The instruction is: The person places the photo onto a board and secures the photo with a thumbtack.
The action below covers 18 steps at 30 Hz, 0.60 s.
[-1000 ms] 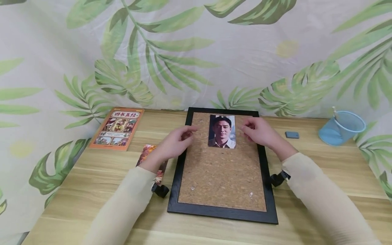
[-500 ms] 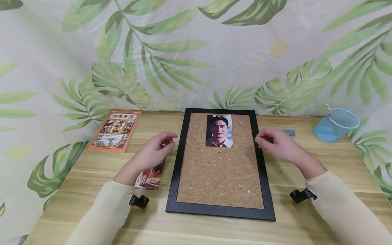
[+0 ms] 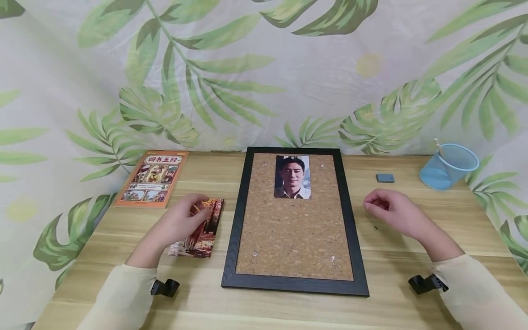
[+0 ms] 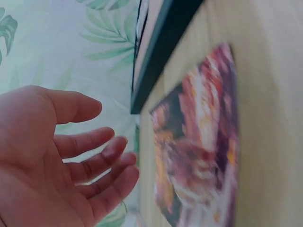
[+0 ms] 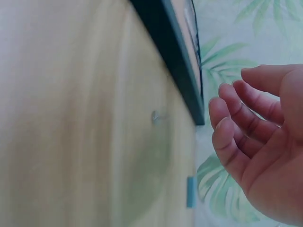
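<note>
A black-framed corkboard lies on the table, with a portrait photo on its upper part. My left hand hovers over a red and orange autumn photo left of the board, hiding part of it. In the left wrist view, that hand's loosely bent fingers are apart from the photo and hold nothing. To the right of the board is my right hand, raised above the table, its fingers loosely curled around nothing. A small pushpin lies on the tabletop below it.
Several small clear pins show near the cork's corners. An orange comic-style book lies at the back left. At the back right are a small blue block and a blue mesh pen cup with a stick in it.
Both hands have drawn back from beside the portrait photo: the left to the left over the autumn photo, the right to the right of the board. The small pushpin has come into sight.
</note>
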Motion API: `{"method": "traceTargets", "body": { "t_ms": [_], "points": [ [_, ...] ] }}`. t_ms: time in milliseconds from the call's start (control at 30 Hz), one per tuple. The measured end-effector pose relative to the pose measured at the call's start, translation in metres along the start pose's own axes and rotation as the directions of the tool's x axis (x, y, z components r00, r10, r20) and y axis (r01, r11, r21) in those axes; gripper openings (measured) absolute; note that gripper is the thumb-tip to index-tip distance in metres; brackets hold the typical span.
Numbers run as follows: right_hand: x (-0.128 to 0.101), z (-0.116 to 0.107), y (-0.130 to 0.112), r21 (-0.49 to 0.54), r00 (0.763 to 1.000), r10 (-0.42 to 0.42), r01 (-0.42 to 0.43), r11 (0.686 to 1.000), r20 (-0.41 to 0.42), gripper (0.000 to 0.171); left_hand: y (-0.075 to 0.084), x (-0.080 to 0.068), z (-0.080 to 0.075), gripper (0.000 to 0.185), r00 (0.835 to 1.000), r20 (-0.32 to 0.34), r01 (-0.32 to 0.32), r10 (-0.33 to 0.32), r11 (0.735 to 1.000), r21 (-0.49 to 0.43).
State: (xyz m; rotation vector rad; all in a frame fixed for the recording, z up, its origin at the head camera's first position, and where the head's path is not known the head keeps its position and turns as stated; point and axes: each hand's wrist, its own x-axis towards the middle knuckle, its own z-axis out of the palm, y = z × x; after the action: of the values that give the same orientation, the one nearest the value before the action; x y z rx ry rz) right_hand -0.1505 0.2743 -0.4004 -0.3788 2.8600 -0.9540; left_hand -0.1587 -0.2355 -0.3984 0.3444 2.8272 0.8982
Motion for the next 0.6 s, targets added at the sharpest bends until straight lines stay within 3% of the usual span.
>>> {"method": "traceTargets", "body": {
  "t_ms": [133, 333, 467, 600],
  "points": [
    [-0.009, 0.002, 0.012, -0.007, 1.000, 0.016, -0.016, 1.000, 0.010, 0.013, -0.010, -0.007, -0.002, 0.055, 0.997, -0.008, 0.073, -0.073, 0.992, 0.099],
    [-0.021, 0.010, 0.031, -0.012, 0.998, 0.055, -0.054, 0.998, 0.028, 0.017, -0.020, -0.014, -0.002, 0.088, 0.987, 0.004, 0.153, -0.159, 0.954, 0.258],
    [-0.024, 0.014, 0.034, -0.020, 0.994, 0.102, -0.101, 0.995, 0.041, 0.020, -0.027, -0.015, 0.001, 0.099, 0.981, 0.018, 0.180, -0.194, 0.935, 0.306],
    [-0.024, 0.017, 0.035, -0.035, 0.992, 0.117, -0.115, 0.993, 0.044, 0.019, -0.032, -0.015, 0.002, 0.101, 0.979, 0.017, 0.188, -0.202, 0.936, 0.298]
  ]
}}
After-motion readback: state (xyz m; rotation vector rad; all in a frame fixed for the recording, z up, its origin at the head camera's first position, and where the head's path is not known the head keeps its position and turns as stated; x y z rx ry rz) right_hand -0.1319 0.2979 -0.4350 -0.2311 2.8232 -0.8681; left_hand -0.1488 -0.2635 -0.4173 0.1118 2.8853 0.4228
